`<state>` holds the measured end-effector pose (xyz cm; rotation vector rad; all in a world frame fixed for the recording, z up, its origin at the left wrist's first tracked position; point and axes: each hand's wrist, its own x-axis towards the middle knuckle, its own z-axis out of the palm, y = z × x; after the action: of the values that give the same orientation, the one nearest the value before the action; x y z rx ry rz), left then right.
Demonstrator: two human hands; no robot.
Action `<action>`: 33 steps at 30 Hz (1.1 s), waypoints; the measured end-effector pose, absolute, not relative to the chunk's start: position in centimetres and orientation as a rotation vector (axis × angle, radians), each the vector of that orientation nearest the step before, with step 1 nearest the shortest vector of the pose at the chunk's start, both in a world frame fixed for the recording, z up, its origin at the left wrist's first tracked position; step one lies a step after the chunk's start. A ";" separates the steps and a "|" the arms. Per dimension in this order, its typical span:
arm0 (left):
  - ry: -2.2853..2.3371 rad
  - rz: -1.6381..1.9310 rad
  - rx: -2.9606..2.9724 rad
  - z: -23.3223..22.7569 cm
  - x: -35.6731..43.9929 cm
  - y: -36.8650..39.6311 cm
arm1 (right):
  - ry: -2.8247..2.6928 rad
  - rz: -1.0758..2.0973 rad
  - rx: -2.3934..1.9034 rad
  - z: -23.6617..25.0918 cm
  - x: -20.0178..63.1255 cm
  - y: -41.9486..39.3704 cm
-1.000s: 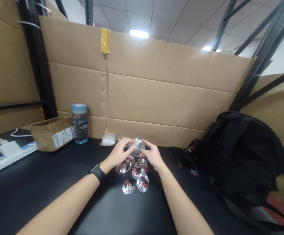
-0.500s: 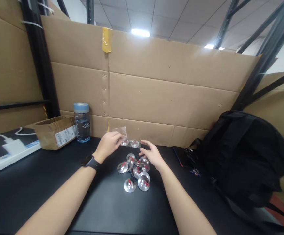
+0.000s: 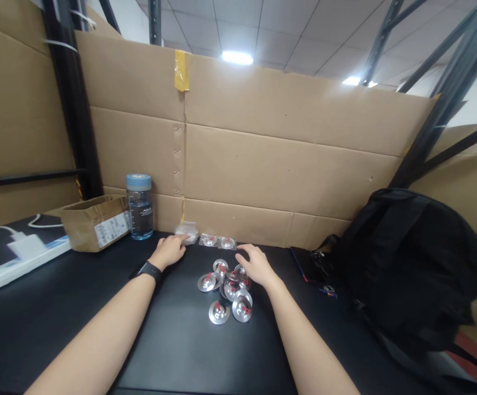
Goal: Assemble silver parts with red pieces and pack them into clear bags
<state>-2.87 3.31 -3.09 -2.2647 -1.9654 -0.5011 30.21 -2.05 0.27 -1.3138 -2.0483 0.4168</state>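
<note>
Several silver finger cymbals (image 3: 232,289) with red loops lie in a loose pile at the middle of the black table. Behind them, two more cymbals (image 3: 219,241) rest side by side in a clear plastic sleeve. My left hand (image 3: 168,250), with a dark watch on the wrist, reaches to some clear plastic bags (image 3: 187,232) by the cardboard wall. Its index finger is stretched onto the bags; the other fingers are partly hidden. Over the right side of the pile, my right hand (image 3: 257,264) is open, its fingertips near the sleeve's right end.
On the left stand a water bottle (image 3: 140,208), a cardboard box (image 3: 96,224) and a white power strip (image 3: 28,264). A black backpack (image 3: 411,269) fills the right side, with a dark flat item and keys (image 3: 328,291) beside it. A cardboard wall (image 3: 263,170) closes off the back.
My left hand has moved left and slightly down, away from the sleeved cymbals. The clear bag it held up is now down at the wall. My right hand has barely moved.
</note>
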 end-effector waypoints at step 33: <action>-1.946 -0.549 -2.155 -3.1 -2.0 2.7 | -2.228 0.409 -1.628 -1.0 29.1 -1.3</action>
<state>-2.03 2.71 -3.07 -2.1546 -1.9460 -0.5494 29.08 -1.26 -0.96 -1.6284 -2.2281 0.4094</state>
